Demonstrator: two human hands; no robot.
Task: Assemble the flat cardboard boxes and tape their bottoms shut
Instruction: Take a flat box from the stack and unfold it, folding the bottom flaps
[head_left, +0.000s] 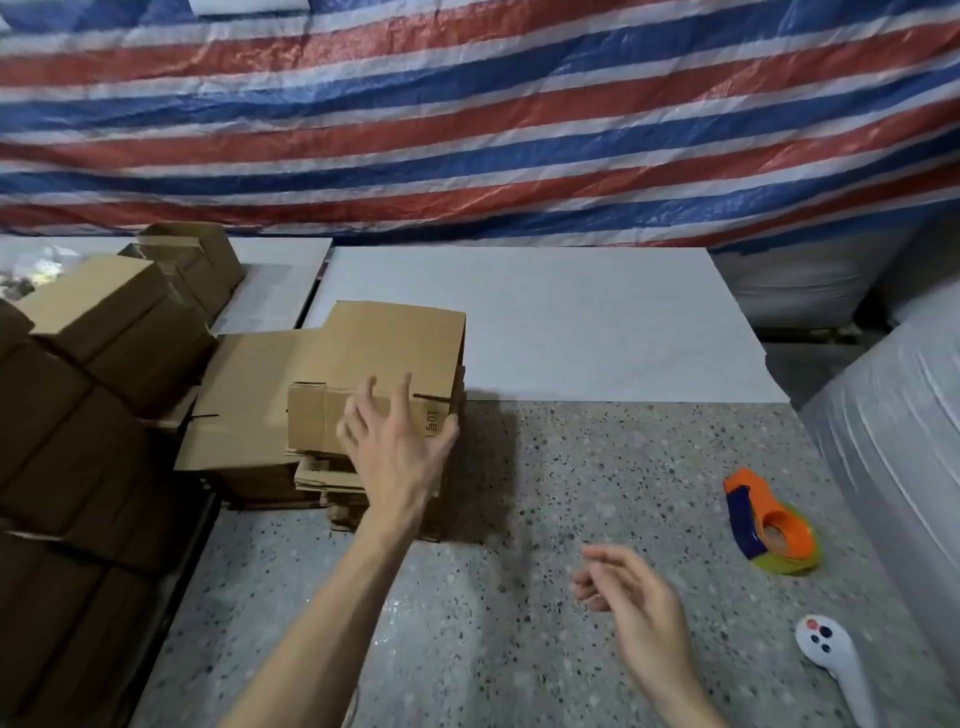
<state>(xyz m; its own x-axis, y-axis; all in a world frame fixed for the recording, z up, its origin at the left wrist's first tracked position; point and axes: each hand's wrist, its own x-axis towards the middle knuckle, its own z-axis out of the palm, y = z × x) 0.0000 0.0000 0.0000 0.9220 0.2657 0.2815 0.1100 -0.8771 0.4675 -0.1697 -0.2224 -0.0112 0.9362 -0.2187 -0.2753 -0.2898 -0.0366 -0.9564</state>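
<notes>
Two hands are in view, and neither holds anything. The left hand (400, 441) reaches forward with its fingers spread and straight over the stack of flat cardboard boxes (317, 480), which sits on the speckled tabletop (571, 467) ahead and slightly to the left. Its palm covers the right half of the topmost flat box (311, 421). The thumb lies by that box's right edge, but motion blur hides whether skin meets cardboard. The topmost flat box lies with its long axis across the view, left to right, so the hand comes at it square to its near long edge. The right hand (634, 587) hovers low over the table with loosely curled fingers, well apart from the stack and nearer the orange tape dispenser (771, 522) to its right. Lifting the box looks like the left hand's job.
</notes>
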